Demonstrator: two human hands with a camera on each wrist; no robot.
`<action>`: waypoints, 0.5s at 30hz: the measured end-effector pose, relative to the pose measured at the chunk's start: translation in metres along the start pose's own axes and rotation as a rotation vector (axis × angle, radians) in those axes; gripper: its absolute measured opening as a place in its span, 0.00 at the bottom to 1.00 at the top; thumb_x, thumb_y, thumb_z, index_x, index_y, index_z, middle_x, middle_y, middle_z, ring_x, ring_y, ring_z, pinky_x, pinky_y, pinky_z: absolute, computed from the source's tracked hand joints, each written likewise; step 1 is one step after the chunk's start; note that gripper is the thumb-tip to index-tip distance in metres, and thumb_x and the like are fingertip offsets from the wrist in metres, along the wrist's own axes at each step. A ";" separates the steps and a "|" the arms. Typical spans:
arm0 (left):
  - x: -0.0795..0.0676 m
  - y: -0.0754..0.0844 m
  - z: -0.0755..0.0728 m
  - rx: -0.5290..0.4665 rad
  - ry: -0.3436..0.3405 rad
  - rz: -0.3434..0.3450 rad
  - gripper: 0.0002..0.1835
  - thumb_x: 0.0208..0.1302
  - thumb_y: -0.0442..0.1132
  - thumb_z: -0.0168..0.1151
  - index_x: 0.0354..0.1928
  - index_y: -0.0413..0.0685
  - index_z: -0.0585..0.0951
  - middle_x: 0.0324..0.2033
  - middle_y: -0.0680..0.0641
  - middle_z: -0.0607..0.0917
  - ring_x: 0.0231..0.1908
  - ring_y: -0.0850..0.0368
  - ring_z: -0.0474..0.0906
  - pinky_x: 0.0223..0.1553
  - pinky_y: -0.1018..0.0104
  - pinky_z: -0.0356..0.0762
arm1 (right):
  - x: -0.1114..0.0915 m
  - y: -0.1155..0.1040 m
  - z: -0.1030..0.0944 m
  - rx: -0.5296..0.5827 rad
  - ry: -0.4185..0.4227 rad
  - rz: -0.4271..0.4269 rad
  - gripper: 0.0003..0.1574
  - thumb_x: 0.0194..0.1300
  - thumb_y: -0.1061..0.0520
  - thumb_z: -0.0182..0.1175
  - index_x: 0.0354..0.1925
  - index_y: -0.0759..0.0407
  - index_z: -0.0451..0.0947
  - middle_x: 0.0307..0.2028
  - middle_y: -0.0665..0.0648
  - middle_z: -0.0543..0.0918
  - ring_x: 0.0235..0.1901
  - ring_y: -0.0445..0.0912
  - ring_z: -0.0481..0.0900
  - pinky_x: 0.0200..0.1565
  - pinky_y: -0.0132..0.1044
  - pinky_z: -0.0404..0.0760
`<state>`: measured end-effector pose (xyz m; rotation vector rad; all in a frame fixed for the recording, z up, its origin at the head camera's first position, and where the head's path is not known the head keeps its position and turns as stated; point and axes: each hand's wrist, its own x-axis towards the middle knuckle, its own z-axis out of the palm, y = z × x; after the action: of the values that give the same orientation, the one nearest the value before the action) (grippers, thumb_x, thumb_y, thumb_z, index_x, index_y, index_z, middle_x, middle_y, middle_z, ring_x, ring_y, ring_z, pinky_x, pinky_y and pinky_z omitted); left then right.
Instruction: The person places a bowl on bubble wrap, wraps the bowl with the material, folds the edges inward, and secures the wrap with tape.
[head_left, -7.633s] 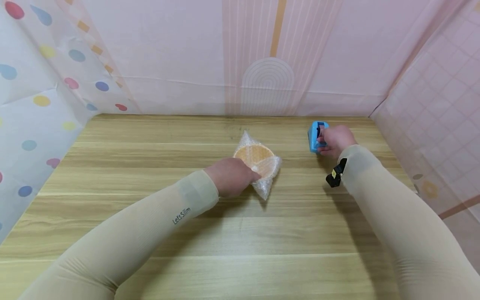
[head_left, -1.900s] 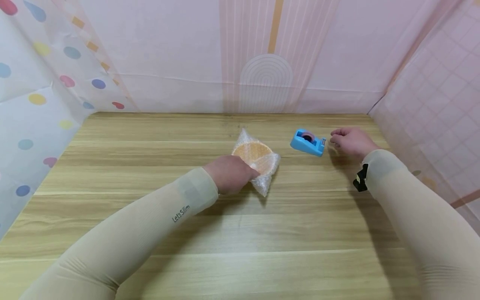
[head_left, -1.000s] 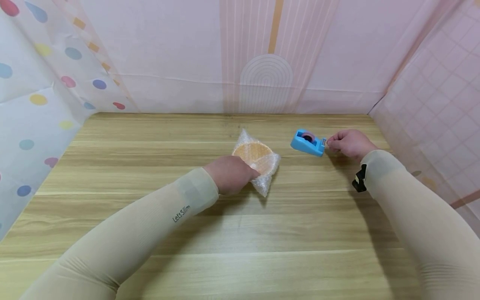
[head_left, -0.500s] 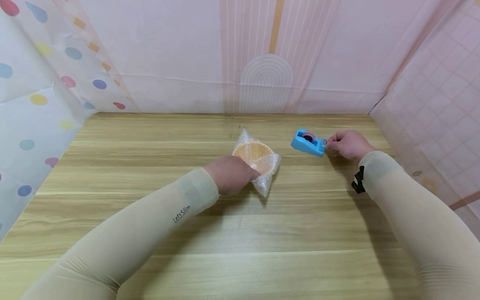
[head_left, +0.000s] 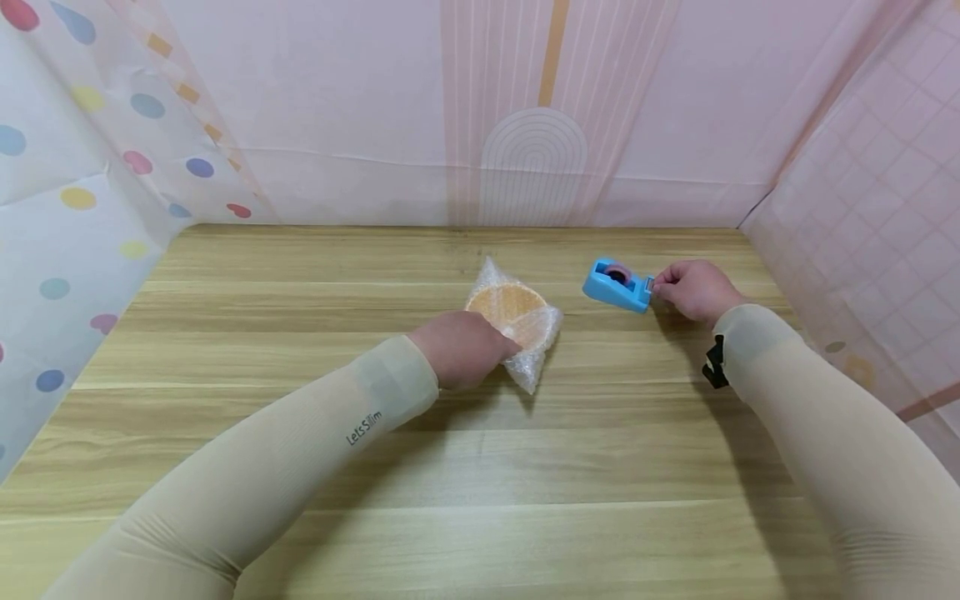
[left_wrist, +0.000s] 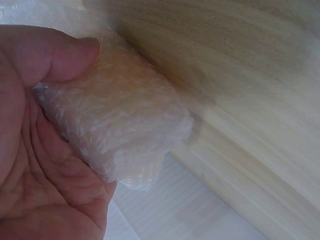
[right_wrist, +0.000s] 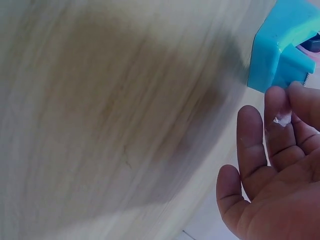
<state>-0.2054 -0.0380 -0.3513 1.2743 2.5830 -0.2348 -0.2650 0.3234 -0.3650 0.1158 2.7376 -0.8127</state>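
My left hand (head_left: 461, 350) grips the near left edge of a bubble-wrapped package (head_left: 517, 312); an orange round shape shows through the clear wrap. In the left wrist view the thumb (left_wrist: 67, 55) lies on top of the bubble wrap (left_wrist: 125, 110), fingers below. A blue tape dispenser (head_left: 617, 287) with a pinkish tape roll (head_left: 618, 272) stands to the right. At its cutter end, my right hand (head_left: 697, 289) pinches with thumb and fingertips. In the right wrist view a bit of clear tape (right_wrist: 282, 119) shows at the fingers, beside the dispenser (right_wrist: 267, 55).
Everything lies on a wood-grain table (head_left: 480, 467). Pink patterned cloth (head_left: 360, 108) hangs behind the table's back edge, dotted cloth (head_left: 45, 242) on the left, and checked cloth (head_left: 877, 192) on the right. A small black device (head_left: 716, 362) sits at the right wrist.
Earlier my right hand held the dispenser; the dispenser now stands turned and further left. That hand has moved in to its cutter end and pinches there. The left hand stays on the package.
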 end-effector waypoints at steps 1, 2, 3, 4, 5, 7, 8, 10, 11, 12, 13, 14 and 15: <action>0.000 0.000 0.000 0.000 0.000 0.000 0.08 0.75 0.31 0.57 0.44 0.54 0.81 0.24 0.51 0.80 0.29 0.51 0.76 0.39 0.55 0.85 | 0.000 0.000 0.000 0.000 0.002 0.000 0.17 0.81 0.54 0.54 0.55 0.65 0.80 0.43 0.62 0.81 0.44 0.55 0.74 0.41 0.39 0.76; 0.000 0.000 0.000 -0.001 0.000 -0.001 0.08 0.75 0.32 0.57 0.45 0.54 0.81 0.24 0.51 0.80 0.29 0.51 0.76 0.40 0.54 0.85 | 0.000 0.000 0.001 -0.002 0.006 0.000 0.17 0.81 0.54 0.54 0.55 0.65 0.80 0.43 0.62 0.81 0.44 0.55 0.74 0.41 0.39 0.76; 0.000 0.000 0.000 -0.001 0.002 -0.001 0.08 0.75 0.32 0.57 0.45 0.54 0.81 0.24 0.51 0.80 0.29 0.51 0.76 0.40 0.55 0.85 | 0.000 0.000 0.001 -0.008 0.009 -0.001 0.17 0.81 0.54 0.54 0.55 0.65 0.80 0.43 0.62 0.81 0.43 0.55 0.74 0.41 0.39 0.76; 0.000 0.000 0.000 -0.001 0.003 0.000 0.08 0.75 0.31 0.57 0.44 0.54 0.81 0.24 0.51 0.79 0.29 0.51 0.76 0.40 0.55 0.84 | 0.000 0.000 0.001 -0.013 0.012 -0.003 0.17 0.81 0.54 0.54 0.55 0.65 0.80 0.42 0.61 0.81 0.43 0.55 0.74 0.40 0.39 0.76; 0.000 0.000 0.000 0.000 0.005 0.001 0.08 0.75 0.31 0.57 0.44 0.55 0.81 0.24 0.51 0.79 0.29 0.51 0.76 0.39 0.55 0.84 | 0.000 0.000 0.001 -0.020 0.015 -0.004 0.17 0.81 0.54 0.54 0.55 0.65 0.80 0.42 0.61 0.81 0.43 0.55 0.74 0.39 0.39 0.76; 0.000 -0.001 0.001 0.004 0.009 0.004 0.08 0.75 0.31 0.57 0.43 0.55 0.80 0.24 0.51 0.79 0.28 0.51 0.76 0.39 0.55 0.84 | 0.001 0.000 0.001 -0.032 0.021 -0.008 0.17 0.82 0.53 0.54 0.54 0.65 0.80 0.41 0.61 0.81 0.42 0.55 0.74 0.39 0.39 0.76; 0.001 -0.001 0.001 0.005 0.011 0.005 0.08 0.74 0.31 0.58 0.42 0.55 0.80 0.24 0.51 0.79 0.28 0.51 0.76 0.39 0.55 0.84 | 0.001 0.000 0.001 -0.037 0.022 -0.009 0.17 0.82 0.53 0.54 0.54 0.65 0.80 0.41 0.61 0.81 0.42 0.55 0.74 0.39 0.39 0.76; 0.001 -0.001 0.002 0.009 0.013 0.008 0.08 0.74 0.31 0.58 0.42 0.55 0.80 0.24 0.51 0.80 0.28 0.51 0.75 0.38 0.54 0.84 | 0.001 0.000 0.002 -0.041 0.024 -0.007 0.17 0.82 0.53 0.54 0.54 0.65 0.80 0.41 0.61 0.81 0.42 0.55 0.74 0.39 0.40 0.76; 0.001 -0.001 0.002 0.010 0.013 0.008 0.08 0.74 0.31 0.58 0.42 0.55 0.80 0.24 0.51 0.80 0.28 0.51 0.76 0.38 0.54 0.84 | 0.001 0.000 0.001 -0.040 0.023 -0.006 0.17 0.82 0.53 0.54 0.54 0.65 0.80 0.41 0.61 0.81 0.43 0.55 0.74 0.40 0.40 0.76; 0.001 -0.001 0.002 0.010 0.014 0.009 0.08 0.74 0.31 0.58 0.42 0.55 0.80 0.24 0.51 0.80 0.28 0.51 0.76 0.38 0.54 0.84 | 0.001 0.000 0.002 -0.042 0.023 -0.006 0.17 0.82 0.53 0.54 0.54 0.65 0.80 0.41 0.62 0.80 0.43 0.55 0.73 0.40 0.40 0.76; 0.001 -0.001 0.002 0.009 0.013 0.008 0.08 0.74 0.31 0.58 0.43 0.55 0.80 0.24 0.50 0.80 0.28 0.51 0.76 0.38 0.54 0.84 | 0.001 0.000 0.002 -0.040 0.021 -0.004 0.17 0.82 0.53 0.53 0.55 0.65 0.80 0.42 0.62 0.80 0.43 0.55 0.73 0.41 0.41 0.76; 0.001 -0.001 0.002 0.009 0.013 0.008 0.08 0.74 0.31 0.58 0.43 0.55 0.80 0.24 0.50 0.80 0.28 0.51 0.76 0.38 0.54 0.84 | 0.001 0.000 0.002 -0.039 0.020 -0.001 0.17 0.82 0.53 0.53 0.55 0.65 0.80 0.42 0.62 0.80 0.43 0.56 0.73 0.41 0.41 0.76; 0.001 -0.001 0.002 0.010 0.013 0.008 0.08 0.74 0.31 0.58 0.43 0.55 0.80 0.24 0.50 0.81 0.28 0.51 0.76 0.38 0.54 0.84 | 0.000 -0.001 0.002 -0.037 0.019 0.000 0.17 0.82 0.53 0.53 0.55 0.65 0.80 0.42 0.62 0.80 0.43 0.56 0.73 0.41 0.41 0.76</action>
<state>-0.2065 -0.0386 -0.3534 1.2937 2.5898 -0.2391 -0.2650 0.3219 -0.3662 0.1161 2.7694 -0.7640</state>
